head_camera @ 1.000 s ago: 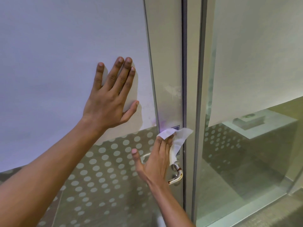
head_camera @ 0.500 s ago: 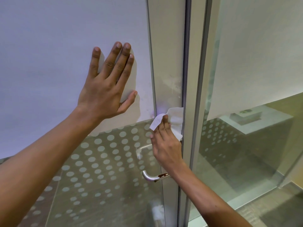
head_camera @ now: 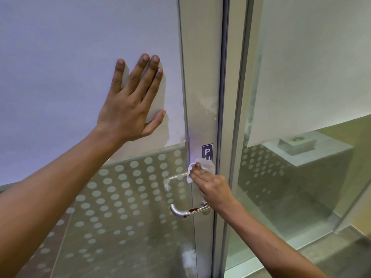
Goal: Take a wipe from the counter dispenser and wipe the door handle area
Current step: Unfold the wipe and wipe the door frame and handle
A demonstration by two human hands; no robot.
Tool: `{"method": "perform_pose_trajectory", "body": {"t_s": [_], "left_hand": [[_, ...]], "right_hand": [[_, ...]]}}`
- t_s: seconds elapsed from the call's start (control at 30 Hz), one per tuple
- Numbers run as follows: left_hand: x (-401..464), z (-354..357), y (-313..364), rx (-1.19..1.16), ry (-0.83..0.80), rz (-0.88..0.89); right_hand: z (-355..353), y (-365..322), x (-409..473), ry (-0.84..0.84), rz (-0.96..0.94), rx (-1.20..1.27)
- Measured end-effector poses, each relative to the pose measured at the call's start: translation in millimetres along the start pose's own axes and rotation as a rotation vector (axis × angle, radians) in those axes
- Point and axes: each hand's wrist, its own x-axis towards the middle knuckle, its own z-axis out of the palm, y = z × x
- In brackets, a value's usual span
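**Wipe has come down the frame, but the handle is not yet cleaned**

On the left, your left hand (head_camera: 130, 105) lies flat on the frosted panel (head_camera: 60, 67) of the door, fingers spread and released, holding nothing. It is in about the same place as half a second ago, so it goes on steadying the door while the other hand works.

Moving right, the lever handle (head_camera: 187, 211) is now fully in view below your right hand, and it has a brown stain near its middle. No part of the wipe touches it at this moment.

On the metal door frame (head_camera: 200, 77), your right hand (head_camera: 213, 187) presses the wipe (head_camera: 200, 169) flat under extended fingers, just above the handle. The wipe covers the lower part of the blue push sign (head_camera: 207, 151). Half a second ago the wipe was higher and more crumpled; now it sits lower on the frame and is spread out. A pale smear remains on the frame higher up.

I judge that the frame strip is mostly wiped, and the handle with its stain is the part still left. The next stroke should go down onto the lever.
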Motion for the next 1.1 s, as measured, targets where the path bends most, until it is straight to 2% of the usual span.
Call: {"method": "perform_pose_trajectory", "body": {"t_s": [0.07, 0.17, 0.23, 0.3, 0.5, 0.63, 0.93, 1.1], "left_hand": [[-0.3, 0.0, 0.2, 0.001, -0.005, -0.002], [-0.8, 1.2, 0.2, 0.013, 0.0, -0.005], [-0.7, 1.7, 0.1, 0.019, 0.009, -0.005], [-0.3, 2.0, 0.0, 0.026, 0.012, -0.003], [-0.7, 2.3, 0.1, 0.049, 0.034, 0.001], [-1.1, 2.4, -0.1, 0.058, 0.038, -0.001], [-1.0, 2.3, -0.2, 0.053, 0.045, -0.007], [-1.1, 2.8, -0.8, 0.057, 0.038, -0.006]], "right_hand": [[-13.7, -2.5, -2.3, 0.0, 0.084, 0.157], [-35.4, -3.7, -1.4, 0.153, 0.36, 0.383], [-46.4, -1.1, 7.0, 0.265, 0.5, 0.457], [-54.4, 1.0, 19.9, 0.304, 0.546, 0.507], [-62.2, 1.3, 52.0, 0.235, 0.36, 0.443], [-52.5, -0.2, 60.8, 0.25, 0.284, 0.321], [-29.8, 11.1, 71.2, 0.272, 0.069, 0.216], [-27.0, 15.8, 75.9, 0.315, 0.09, 0.271]]}}
